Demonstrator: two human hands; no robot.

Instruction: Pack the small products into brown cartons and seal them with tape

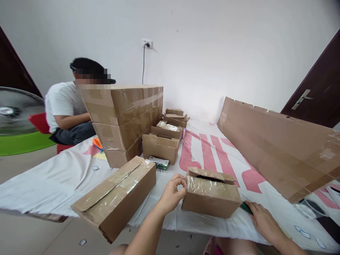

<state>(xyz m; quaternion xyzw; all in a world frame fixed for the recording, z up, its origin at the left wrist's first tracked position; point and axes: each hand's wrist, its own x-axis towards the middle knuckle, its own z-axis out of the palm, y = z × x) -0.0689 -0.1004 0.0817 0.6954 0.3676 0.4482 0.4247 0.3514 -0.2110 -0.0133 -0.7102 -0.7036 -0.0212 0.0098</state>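
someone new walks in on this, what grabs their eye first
Probably the tall stack of taped brown cardboard boxes, left of centre on the white cloth with pinkish-red lettering. Next, perhaps, the long brown cardboard piece standing along the cloth's right side. In the near foreground, a small taped brown cardboard box with a gap in its top sits between the person's left hand and right hand.

From here I see my left hand [172, 193], thumb and forefinger ringed; my right hand [263, 220] is palm-down, fingers angled inward.
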